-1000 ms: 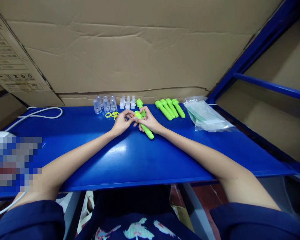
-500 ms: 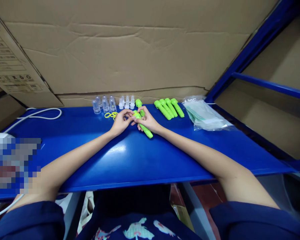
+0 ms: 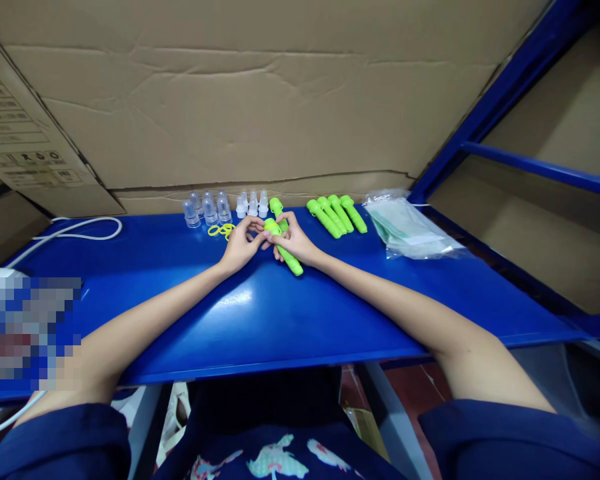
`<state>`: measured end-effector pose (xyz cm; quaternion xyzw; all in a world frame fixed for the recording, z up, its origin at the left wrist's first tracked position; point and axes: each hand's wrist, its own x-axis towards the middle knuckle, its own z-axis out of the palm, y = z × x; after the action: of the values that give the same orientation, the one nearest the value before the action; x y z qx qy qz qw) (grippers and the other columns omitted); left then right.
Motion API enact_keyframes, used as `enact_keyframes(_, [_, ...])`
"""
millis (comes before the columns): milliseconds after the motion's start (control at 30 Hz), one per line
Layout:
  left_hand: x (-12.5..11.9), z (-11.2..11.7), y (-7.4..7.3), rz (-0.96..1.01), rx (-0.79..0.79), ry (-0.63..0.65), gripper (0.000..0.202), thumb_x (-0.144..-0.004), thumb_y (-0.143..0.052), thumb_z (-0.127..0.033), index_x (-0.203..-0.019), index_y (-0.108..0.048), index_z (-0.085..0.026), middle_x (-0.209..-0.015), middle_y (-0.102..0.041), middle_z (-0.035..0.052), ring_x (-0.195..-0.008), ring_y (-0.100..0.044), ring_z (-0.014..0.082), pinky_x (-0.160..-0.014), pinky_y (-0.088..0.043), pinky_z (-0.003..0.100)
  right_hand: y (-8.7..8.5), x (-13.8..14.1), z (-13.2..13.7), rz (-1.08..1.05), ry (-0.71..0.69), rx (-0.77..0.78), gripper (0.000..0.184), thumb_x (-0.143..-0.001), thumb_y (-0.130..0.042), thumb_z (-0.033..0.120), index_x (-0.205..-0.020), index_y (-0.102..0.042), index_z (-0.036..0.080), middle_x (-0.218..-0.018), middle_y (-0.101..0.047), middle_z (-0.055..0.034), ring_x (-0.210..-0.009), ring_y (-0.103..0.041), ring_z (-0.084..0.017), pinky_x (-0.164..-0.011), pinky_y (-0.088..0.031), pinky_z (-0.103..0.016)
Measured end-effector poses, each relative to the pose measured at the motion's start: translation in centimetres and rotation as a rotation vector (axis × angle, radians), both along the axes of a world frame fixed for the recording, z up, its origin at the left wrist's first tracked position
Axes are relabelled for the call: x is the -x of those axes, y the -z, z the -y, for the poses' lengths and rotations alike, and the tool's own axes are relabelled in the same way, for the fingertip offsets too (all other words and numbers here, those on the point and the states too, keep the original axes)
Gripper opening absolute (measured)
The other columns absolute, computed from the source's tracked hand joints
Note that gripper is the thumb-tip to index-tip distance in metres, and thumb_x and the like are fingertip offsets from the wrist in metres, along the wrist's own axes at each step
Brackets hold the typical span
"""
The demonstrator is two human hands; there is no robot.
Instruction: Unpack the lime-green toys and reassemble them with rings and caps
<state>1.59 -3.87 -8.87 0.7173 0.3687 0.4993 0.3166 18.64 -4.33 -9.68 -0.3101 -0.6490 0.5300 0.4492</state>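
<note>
My right hand [image 3: 296,243] is wrapped round a bright green plastic stick [image 3: 291,259] that slants across the blue table [image 3: 260,307]. My left hand [image 3: 240,245] pinches at the stick's upper end with its fingertips; whether it holds a small part there is too small to tell. A second green stick [image 3: 277,207] lies just behind my hands. Yellow rings [image 3: 221,230] lie left of my left hand.
Clear plastic caps [image 3: 206,208] and smaller white caps [image 3: 253,203] stand along the cardboard back wall [image 3: 260,107]. Several green sticks [image 3: 336,215] lie to the right, then a clear plastic bag [image 3: 410,230]. A white cable [image 3: 83,230] curves at far left. Blue frame bars [image 3: 485,87] rise on the right.
Both hands stay together on the green stick, with only small finger movements. The view has shifted slightly.
</note>
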Motion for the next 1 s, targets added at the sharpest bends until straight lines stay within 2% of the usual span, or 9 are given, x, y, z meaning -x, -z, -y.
enact_keyframes(200, [0.0, -0.6, 0.5, 0.065, 0.041, -0.025, 0.019, -0.081, -0.069, -0.025, -0.094, -0.058, -0.017, -0.094, -0.066, 0.0045, -0.088, -0.064, 0.0140, -0.068, -0.046, 0.022, -0.4, 0.0, 0.3, 0.033, -0.024, 0.015, 0.053, -0.080, -0.068, 0.044, -0.102, -0.023, 0.027, -0.070, -0.067, 0.0077, -0.042, -0.059, -0.013, -0.040, -0.051, -0.023])
enact_keyframes(367, [0.0, -0.8, 0.5, 0.092, 0.082, -0.048, 0.015, -0.081, -0.068, -0.021, -0.094, -0.060, -0.017, -0.093, -0.069, 0.0047, -0.086, -0.065, 0.0133, -0.069, -0.048, 0.022, -0.4, -0.1, 0.3, 0.089, -0.037, 0.011, 0.054, -0.081, -0.069, 0.045, -0.106, -0.024, 0.027, -0.070, -0.065, 0.0080, -0.036, -0.043, -0.006, -0.033, -0.032, -0.015])
enact_keyframes(500, [0.0, -1.0, 0.6, 0.108, 0.102, -0.073, 0.016, -0.079, -0.069, -0.020, -0.093, -0.062, -0.016, -0.094, -0.070, 0.0053, -0.086, -0.066, 0.0137, -0.069, -0.048, 0.022, 0.2, 0.0, -0.1, 0.087, -0.019, -0.014, 0.063, -0.074, -0.075, 0.041, -0.110, -0.025, 0.027, -0.076, -0.064, 0.0075, -0.045, -0.053, -0.007, -0.038, -0.038, -0.015])
enact_keyframes(667, [0.2, -1.1, 0.6, 0.121, 0.119, -0.061, 0.017, -0.078, -0.071, -0.020, -0.092, -0.062, -0.016, -0.093, -0.070, 0.0053, -0.084, -0.066, 0.0136, -0.070, -0.048, 0.023, 0.6, 0.1, -0.1, 0.122, 0.014, -0.031, 0.063, -0.075, -0.074, 0.040, -0.113, -0.025, 0.027, -0.073, -0.058, 0.0102, -0.042, -0.050, -0.006, -0.035, -0.038, -0.014])
enact_keyframes(867, [0.3, -1.0, 0.4, 0.073, 0.085, -0.045, 0.013, -0.079, -0.071, -0.020, -0.089, -0.062, -0.016, -0.087, -0.069, 0.0029, -0.081, -0.065, 0.0129, -0.068, -0.046, 0.022, 0.7, 0.0, 0.0, 0.112, 0.020, -0.034, 0.065, -0.076, -0.074, 0.040, -0.116, -0.025, 0.027, -0.074, -0.059, 0.0090, -0.042, -0.051, -0.007, -0.034, -0.039, -0.014])
enact_keyframes(1000, [0.4, -1.2, 0.5, 0.099, 0.136, -0.036, 0.019, -0.076, -0.075, -0.022, -0.088, -0.061, -0.016, -0.088, -0.068, 0.0025, -0.082, -0.065, 0.0125, -0.072, -0.047, 0.023, 0.8, 0.0, 0.1, 0.110, 0.018, -0.043, 0.064, -0.076, -0.074, 0.039, -0.117, -0.025, 0.027, -0.075, -0.058, 0.0085, -0.044, -0.053, -0.007, -0.035, -0.040, -0.015])
